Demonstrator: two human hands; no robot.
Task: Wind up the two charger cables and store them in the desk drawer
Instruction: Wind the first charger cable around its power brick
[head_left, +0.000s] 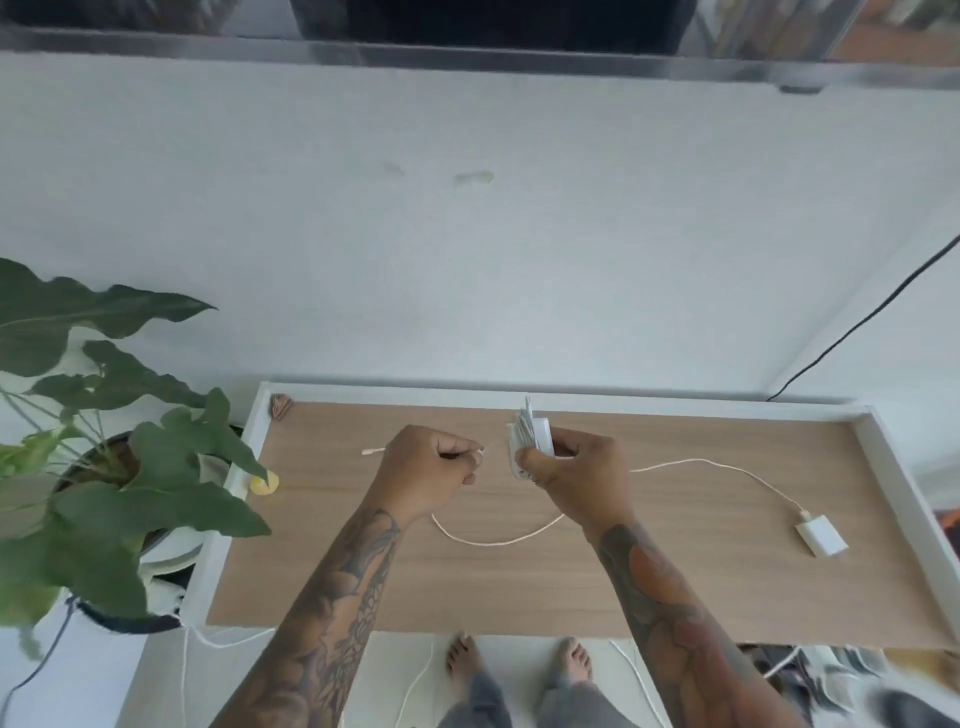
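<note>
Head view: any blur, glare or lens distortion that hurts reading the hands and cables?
Head view: even soft daylight, no harsh glare; wide-angle bending at the desk edges; bottom-right corner smeared; left hand, right hand and the wound charger fairly sharp.

No text, label, brand, number or sign can be read anywhere. The white charger block (822, 539) on the bench (519, 582) shows a plain face, and the wound charger (530, 441) held above it is too blurred to show any marking.
</note>
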